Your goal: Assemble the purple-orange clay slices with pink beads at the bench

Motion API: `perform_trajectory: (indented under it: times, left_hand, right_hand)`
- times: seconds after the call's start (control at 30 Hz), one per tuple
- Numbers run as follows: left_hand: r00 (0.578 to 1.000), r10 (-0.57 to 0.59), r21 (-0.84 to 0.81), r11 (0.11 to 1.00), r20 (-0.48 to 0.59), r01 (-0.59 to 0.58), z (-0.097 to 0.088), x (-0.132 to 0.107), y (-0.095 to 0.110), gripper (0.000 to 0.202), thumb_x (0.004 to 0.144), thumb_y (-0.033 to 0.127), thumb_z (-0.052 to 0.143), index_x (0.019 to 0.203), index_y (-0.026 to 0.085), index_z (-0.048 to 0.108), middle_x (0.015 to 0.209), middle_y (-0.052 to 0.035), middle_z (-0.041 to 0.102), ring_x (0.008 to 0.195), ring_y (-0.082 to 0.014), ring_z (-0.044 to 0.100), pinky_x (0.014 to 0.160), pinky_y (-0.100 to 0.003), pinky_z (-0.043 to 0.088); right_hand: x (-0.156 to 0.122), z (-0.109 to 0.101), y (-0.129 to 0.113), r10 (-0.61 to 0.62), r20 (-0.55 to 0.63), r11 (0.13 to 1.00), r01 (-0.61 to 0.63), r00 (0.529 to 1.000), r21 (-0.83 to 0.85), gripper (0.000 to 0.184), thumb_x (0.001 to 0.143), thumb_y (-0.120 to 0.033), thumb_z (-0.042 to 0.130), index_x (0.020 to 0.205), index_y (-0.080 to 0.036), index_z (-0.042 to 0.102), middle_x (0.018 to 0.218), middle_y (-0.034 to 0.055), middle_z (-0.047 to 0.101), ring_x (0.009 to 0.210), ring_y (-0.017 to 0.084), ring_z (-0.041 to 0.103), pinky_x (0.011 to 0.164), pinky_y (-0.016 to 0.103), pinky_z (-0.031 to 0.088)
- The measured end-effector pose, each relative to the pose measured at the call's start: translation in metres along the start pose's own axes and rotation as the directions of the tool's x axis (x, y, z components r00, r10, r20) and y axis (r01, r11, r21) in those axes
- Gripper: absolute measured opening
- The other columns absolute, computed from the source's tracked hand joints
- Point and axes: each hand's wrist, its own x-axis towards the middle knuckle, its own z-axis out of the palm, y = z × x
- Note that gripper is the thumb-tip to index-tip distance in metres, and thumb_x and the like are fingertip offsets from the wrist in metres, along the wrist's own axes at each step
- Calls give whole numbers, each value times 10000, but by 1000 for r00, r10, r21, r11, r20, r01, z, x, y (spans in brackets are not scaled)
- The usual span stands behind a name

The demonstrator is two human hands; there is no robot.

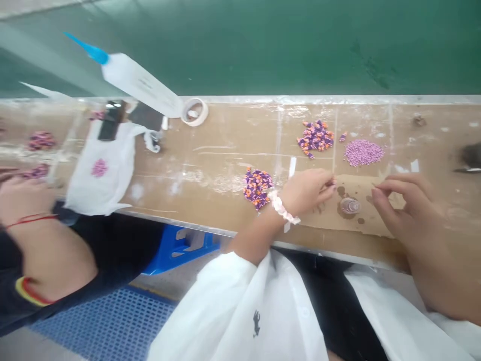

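Observation:
My left hand (306,190) rests on the brown bench with its fingers curled together, pinching something small I cannot make out. A pale scrunchie (282,209) sits on that wrist. My right hand (402,203) hovers to the right with its fingertips pinched, pointing left. Between the two hands lies a small round clear piece (349,205) on a sheet of brown cardboard (372,225). A pile of purple-and-orange pieces (257,186) lies just left of my left hand.
A second purple-and-orange pile (315,137) and a heap of pink beads (364,152) lie farther back. A glue bottle with a blue tip (131,80), a tape roll (195,111) and a white bag (107,168) stand at left. Another person's arm (33,235) works there.

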Motion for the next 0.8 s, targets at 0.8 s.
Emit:
perform_trajectory:
  times: [0.8]
  left_hand:
    - [946, -58, 384, 904, -318, 185, -83, 30, -41, 308, 954, 267, 428, 1212, 140, 539, 1074, -110, 645, 965, -182, 572, 893, -322, 425]
  right_hand:
    - [1, 3, 10, -111, -101, 994, 112, 989, -5, 232, 751, -55, 710, 841, -228, 585, 765, 18, 635, 603, 134, 601, 544, 262, 510]
